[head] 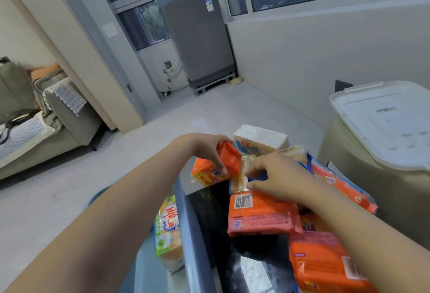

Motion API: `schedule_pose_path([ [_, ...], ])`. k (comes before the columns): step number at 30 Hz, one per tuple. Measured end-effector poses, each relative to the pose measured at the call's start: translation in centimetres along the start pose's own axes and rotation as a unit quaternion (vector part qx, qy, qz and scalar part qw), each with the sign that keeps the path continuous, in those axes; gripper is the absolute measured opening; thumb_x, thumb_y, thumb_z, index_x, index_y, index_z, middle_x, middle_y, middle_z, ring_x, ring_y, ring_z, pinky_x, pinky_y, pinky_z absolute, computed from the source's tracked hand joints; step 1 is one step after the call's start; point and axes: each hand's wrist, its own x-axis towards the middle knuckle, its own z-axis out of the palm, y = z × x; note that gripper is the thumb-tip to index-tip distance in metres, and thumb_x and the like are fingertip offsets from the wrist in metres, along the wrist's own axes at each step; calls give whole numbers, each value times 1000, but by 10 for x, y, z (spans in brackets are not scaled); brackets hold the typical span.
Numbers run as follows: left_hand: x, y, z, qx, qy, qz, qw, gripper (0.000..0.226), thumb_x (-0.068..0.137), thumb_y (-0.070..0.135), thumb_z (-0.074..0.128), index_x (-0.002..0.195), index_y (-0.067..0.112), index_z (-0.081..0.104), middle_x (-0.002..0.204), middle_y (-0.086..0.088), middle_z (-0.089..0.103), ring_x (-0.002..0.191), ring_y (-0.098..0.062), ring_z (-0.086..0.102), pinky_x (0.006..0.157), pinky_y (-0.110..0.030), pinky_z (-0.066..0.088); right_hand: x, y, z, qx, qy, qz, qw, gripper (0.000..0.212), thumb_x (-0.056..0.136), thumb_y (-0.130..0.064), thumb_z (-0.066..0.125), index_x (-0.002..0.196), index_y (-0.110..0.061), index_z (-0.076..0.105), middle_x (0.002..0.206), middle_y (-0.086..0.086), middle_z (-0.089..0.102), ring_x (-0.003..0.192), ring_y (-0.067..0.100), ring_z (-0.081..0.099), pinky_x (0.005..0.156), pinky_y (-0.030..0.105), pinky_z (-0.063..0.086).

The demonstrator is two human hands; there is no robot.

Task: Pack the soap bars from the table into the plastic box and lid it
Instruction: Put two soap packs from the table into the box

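Several wrapped soap bars lie heaped on the dark table [209, 209]. My left hand [207, 146] grips an orange soap pack [229, 156] at the heap's far left edge, above the rim of the grey-blue plastic box [188, 230]. A green-wrapped soap bar [168, 225] lies inside the box. My right hand [277, 176] pinches a pale soap bar in a clear and blue wrapper [240, 177] in the middle of the heap. The translucent white lid [384, 125] rests on a beige stand at the right.
Other orange packs lie near me: one with a barcode [258, 213], one at the lower right [325, 267], a long one [339, 184] under my right forearm. A pale block [260, 138] sits at the far end. A grey sofa [58, 115] stands left.
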Motion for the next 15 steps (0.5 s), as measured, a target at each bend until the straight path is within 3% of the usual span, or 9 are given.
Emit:
schedule_pose_path([
  [6, -2, -9, 7, 4, 90, 48, 995, 77, 64, 26, 82, 131, 27, 44, 120, 5, 49, 102, -14, 45, 80, -29, 42, 0, 3, -2, -61, -55, -30, 996, 34, 78, -39, 68, 111, -26, 68, 113, -11, 67, 108, 9, 53, 96, 30, 43],
  [9, -11, -14, 5, -6, 120, 61, 991, 74, 64, 27, 82, 129, 25, 48, 112, 8, 49, 100, -14, 48, 79, -28, 42, 0, 2, 0, -70, -56, -41, 995, 32, 79, -38, 67, 108, -27, 70, 111, -12, 68, 105, 7, 55, 96, 29, 43],
  [15, -45, -20, 6, -129, 168, 64, 975, 70, 65, 29, 82, 126, 17, 52, 116, -4, 61, 103, -20, 59, 86, -32, 53, 0, 4, -1, 18, -27, -16, 999, 30, 78, -36, 68, 107, -26, 68, 106, -10, 68, 97, 7, 59, 85, 24, 48],
])
